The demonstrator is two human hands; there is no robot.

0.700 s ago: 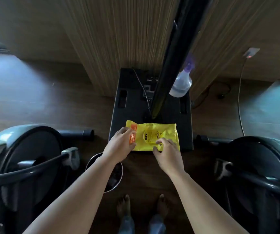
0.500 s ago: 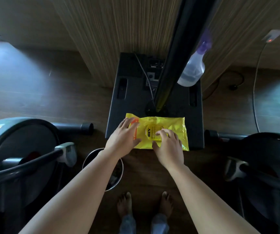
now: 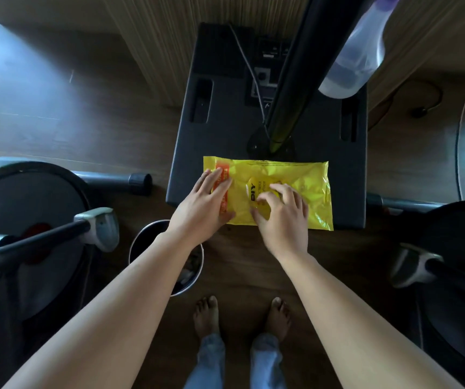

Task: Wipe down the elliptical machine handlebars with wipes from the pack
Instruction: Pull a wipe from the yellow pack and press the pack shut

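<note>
On the base, our left hand presses the pack flat-fingered; our right hand pinches its middle. No wipe out; wiping remains.

Left hand: fingers, earlier hooked over end of yellow plastic wipes pack, now flat and spread, reaching further across orange band. Right hand: fingers, earlier stretched toward round printed flap label, now curled onto it, index tip bent toward thumb. Pack foil beyond right fingertips more creased.
</note>
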